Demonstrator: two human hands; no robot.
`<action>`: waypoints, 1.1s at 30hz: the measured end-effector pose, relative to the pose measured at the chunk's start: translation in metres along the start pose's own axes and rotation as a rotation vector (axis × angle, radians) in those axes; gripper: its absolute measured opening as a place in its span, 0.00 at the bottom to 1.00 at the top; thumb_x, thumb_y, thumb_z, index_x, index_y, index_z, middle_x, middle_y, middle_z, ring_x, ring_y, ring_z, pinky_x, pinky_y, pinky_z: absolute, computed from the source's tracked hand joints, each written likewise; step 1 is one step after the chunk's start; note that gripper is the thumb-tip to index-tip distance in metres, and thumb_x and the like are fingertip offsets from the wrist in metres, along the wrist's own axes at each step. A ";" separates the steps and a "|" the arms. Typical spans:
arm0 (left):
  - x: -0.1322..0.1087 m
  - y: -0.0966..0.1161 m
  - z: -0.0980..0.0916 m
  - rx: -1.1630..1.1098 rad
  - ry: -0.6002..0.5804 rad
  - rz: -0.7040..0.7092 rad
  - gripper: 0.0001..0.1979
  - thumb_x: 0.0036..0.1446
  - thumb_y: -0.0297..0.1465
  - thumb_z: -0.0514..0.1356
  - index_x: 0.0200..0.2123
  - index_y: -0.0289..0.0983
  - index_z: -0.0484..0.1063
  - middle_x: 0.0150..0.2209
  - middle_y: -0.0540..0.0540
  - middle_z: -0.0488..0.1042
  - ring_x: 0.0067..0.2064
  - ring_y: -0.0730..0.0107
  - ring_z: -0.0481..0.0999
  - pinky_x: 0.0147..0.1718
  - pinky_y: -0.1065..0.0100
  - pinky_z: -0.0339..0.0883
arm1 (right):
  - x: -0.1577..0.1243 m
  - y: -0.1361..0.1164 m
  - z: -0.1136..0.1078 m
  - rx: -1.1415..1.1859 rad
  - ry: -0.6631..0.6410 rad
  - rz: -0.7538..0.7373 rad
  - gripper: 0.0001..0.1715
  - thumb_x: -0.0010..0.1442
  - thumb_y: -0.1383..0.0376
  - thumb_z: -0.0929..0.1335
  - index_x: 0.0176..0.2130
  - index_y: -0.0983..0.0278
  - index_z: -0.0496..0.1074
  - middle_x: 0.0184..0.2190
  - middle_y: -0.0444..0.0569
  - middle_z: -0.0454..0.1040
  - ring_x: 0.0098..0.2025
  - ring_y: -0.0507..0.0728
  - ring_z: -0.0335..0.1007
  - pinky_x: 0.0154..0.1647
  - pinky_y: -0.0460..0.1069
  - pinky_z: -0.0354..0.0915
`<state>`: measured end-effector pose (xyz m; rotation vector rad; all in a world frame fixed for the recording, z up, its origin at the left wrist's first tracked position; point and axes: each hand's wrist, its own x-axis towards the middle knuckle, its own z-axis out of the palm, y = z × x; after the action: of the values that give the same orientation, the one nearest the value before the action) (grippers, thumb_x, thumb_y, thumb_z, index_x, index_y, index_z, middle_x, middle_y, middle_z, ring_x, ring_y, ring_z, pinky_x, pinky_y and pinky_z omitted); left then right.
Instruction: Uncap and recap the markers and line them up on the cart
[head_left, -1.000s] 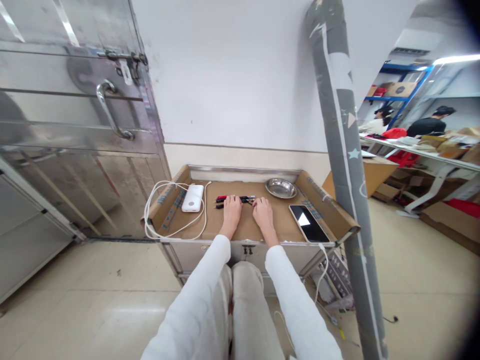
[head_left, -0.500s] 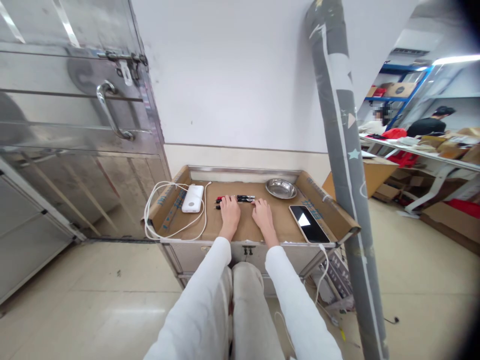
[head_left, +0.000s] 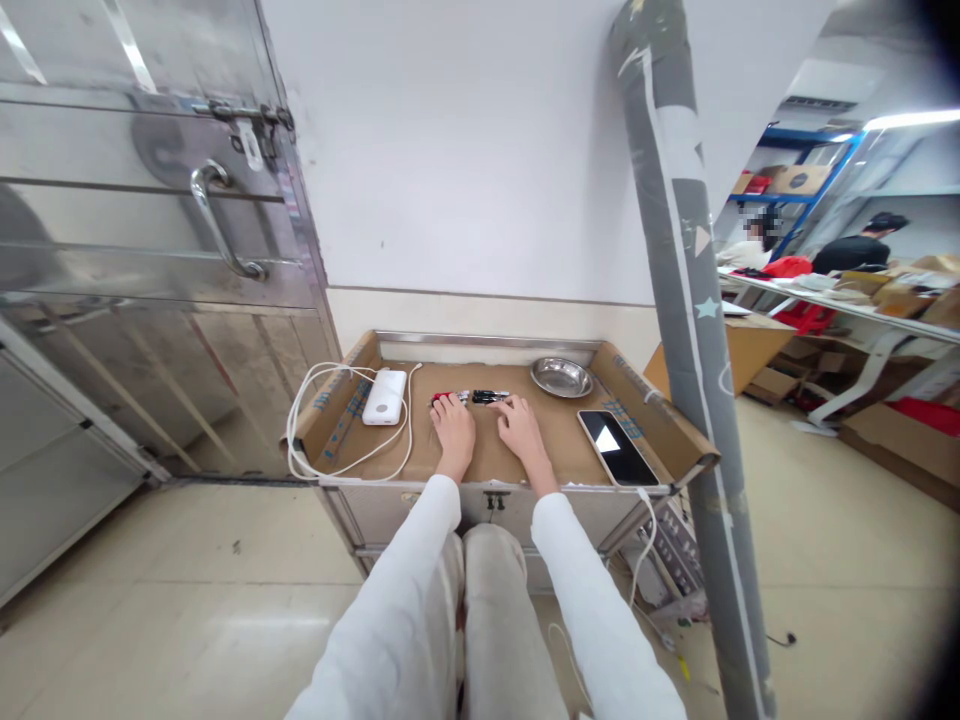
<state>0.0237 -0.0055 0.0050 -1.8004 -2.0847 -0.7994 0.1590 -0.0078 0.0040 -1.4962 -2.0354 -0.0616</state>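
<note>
Pens (head_left: 490, 397), slim, black, already lie apart from red pens (head_left: 442, 396) within brown bench (head_left: 487, 457) edges; left hand (head_left: 454, 433), right hand (head_left: 520, 430): fingers' grip unclear.

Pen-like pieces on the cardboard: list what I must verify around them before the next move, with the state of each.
1. Red piece near the left hand: ok, at its fingertips.
2. Black pieces near the right hand: ok, beside its fingertips.
3. Firm grip by either hand: cannot tell, fingers hide the contact.
4. Metal dish apart from both hands: ok, beyond the right hand.
5. Phone well back from the front edge: not ok, its near end lies at that edge.
</note>
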 end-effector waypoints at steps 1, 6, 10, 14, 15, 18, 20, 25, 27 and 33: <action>0.000 0.000 0.001 0.001 -0.006 0.003 0.12 0.60 0.24 0.45 0.41 0.28 0.66 0.41 0.33 0.69 0.46 0.52 0.68 0.45 0.55 0.61 | 0.000 0.000 0.000 0.006 -0.016 -0.013 0.24 0.57 0.74 0.59 0.48 0.57 0.72 0.43 0.50 0.67 0.45 0.56 0.60 0.49 0.50 0.58; 0.001 0.000 0.002 -0.015 -0.035 0.021 0.13 0.63 0.23 0.42 0.42 0.29 0.64 0.41 0.33 0.68 0.45 0.55 0.68 0.45 0.55 0.62 | -0.001 -0.001 0.001 -0.079 -0.068 -0.015 0.24 0.60 0.69 0.60 0.53 0.50 0.69 0.49 0.51 0.63 0.48 0.58 0.58 0.51 0.52 0.56; 0.003 0.001 0.001 -0.014 -0.046 0.026 0.11 0.63 0.25 0.43 0.43 0.30 0.63 0.41 0.35 0.68 0.44 0.57 0.70 0.43 0.57 0.64 | -0.002 -0.003 0.003 -0.142 -0.083 0.022 0.23 0.62 0.66 0.59 0.54 0.49 0.68 0.53 0.53 0.61 0.50 0.60 0.57 0.51 0.55 0.55; 0.006 0.001 0.002 -0.073 -0.063 0.100 0.09 0.64 0.27 0.45 0.43 0.32 0.62 0.42 0.38 0.68 0.43 0.61 0.71 0.41 0.62 0.66 | -0.001 -0.004 0.003 -0.148 -0.065 0.037 0.25 0.62 0.67 0.59 0.56 0.51 0.65 0.51 0.54 0.62 0.50 0.60 0.57 0.50 0.55 0.55; 0.007 0.002 0.002 -0.118 -0.078 0.164 0.09 0.64 0.28 0.46 0.43 0.33 0.62 0.42 0.39 0.68 0.43 0.62 0.71 0.42 0.64 0.66 | -0.001 -0.003 0.002 -0.144 -0.051 0.038 0.27 0.61 0.68 0.59 0.58 0.52 0.62 0.51 0.54 0.63 0.49 0.60 0.57 0.50 0.54 0.56; 0.007 0.004 0.001 -0.277 -0.162 0.397 0.08 0.64 0.30 0.50 0.45 0.36 0.62 0.43 0.42 0.67 0.44 0.67 0.71 0.41 0.69 0.66 | 0.000 -0.002 0.001 -0.114 0.001 0.035 0.33 0.59 0.71 0.60 0.62 0.54 0.56 0.50 0.54 0.64 0.48 0.60 0.58 0.50 0.53 0.57; 0.007 0.005 0.001 -0.364 -0.214 0.467 0.08 0.63 0.31 0.51 0.45 0.37 0.62 0.44 0.44 0.67 0.43 0.69 0.72 0.39 0.71 0.67 | 0.001 -0.001 0.000 -0.083 0.020 0.021 0.31 0.59 0.72 0.60 0.60 0.56 0.59 0.49 0.54 0.65 0.48 0.59 0.59 0.49 0.52 0.57; 0.008 0.006 0.001 -0.604 -0.185 0.437 0.04 0.61 0.29 0.53 0.40 0.37 0.61 0.42 0.45 0.67 0.43 0.70 0.72 0.43 0.69 0.67 | 0.001 0.004 0.001 0.028 0.029 -0.003 0.23 0.60 0.71 0.58 0.53 0.62 0.67 0.45 0.53 0.69 0.47 0.58 0.63 0.50 0.51 0.59; 0.009 0.006 0.000 -0.677 -0.146 0.439 0.05 0.60 0.28 0.55 0.39 0.36 0.61 0.41 0.45 0.67 0.44 0.69 0.71 0.46 0.67 0.66 | 0.001 0.006 0.002 0.077 0.042 -0.009 0.23 0.61 0.72 0.57 0.53 0.63 0.66 0.46 0.53 0.71 0.47 0.57 0.64 0.51 0.51 0.59; 0.008 0.006 -0.002 -0.773 -0.019 0.437 0.09 0.62 0.32 0.53 0.45 0.37 0.59 0.43 0.42 0.68 0.46 0.67 0.72 0.47 0.64 0.68 | 0.001 0.011 0.009 0.142 0.075 -0.013 0.21 0.62 0.70 0.57 0.52 0.67 0.68 0.46 0.55 0.72 0.46 0.58 0.65 0.51 0.52 0.61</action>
<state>0.0279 0.0007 0.0122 -2.5031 -1.3593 -1.5788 0.1648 0.0008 -0.0061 -1.3730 -1.9474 0.0214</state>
